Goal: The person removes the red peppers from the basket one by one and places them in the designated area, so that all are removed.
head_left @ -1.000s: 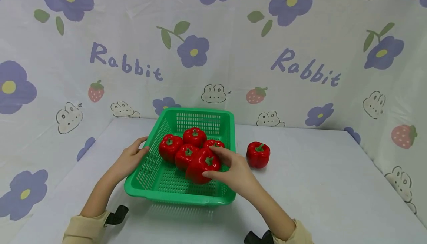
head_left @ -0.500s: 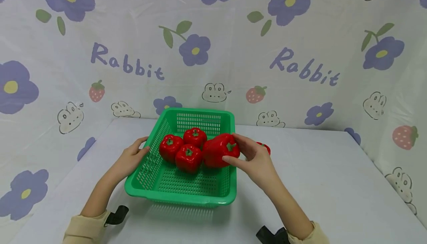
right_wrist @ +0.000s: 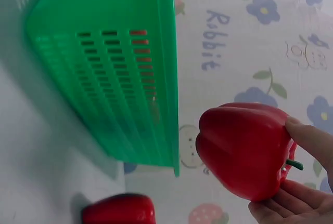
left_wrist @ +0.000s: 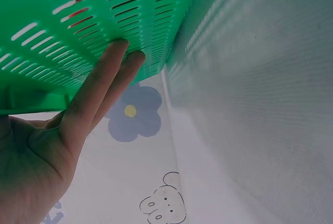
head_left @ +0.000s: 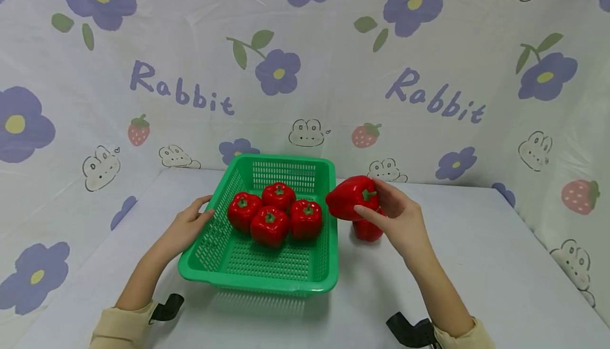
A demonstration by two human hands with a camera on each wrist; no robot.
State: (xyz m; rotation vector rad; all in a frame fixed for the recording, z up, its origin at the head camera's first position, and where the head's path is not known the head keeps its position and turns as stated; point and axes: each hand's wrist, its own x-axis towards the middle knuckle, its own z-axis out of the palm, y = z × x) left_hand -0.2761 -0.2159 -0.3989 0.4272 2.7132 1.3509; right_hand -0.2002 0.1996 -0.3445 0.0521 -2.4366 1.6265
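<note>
In the head view, my right hand holds a red bell pepper on its side, just beyond the right rim of the green plastic basket. Thumb and fingers grip its stem end in the right wrist view. Behind and below it, another bell pepper stands on the table, partly covered. Several bell peppers sit stem-up inside the basket. My left hand touches the basket's left side; in the left wrist view, two straight fingers lie against the slotted outer wall.
The white table ends at a patterned cloth backdrop with purple flowers and rabbits, close behind the basket. Black wrist mounts sit at both cuffs.
My right hand has lifted the bell pepper out of the basket and carried it right, over the rim. The left hand and basket stay in place.
</note>
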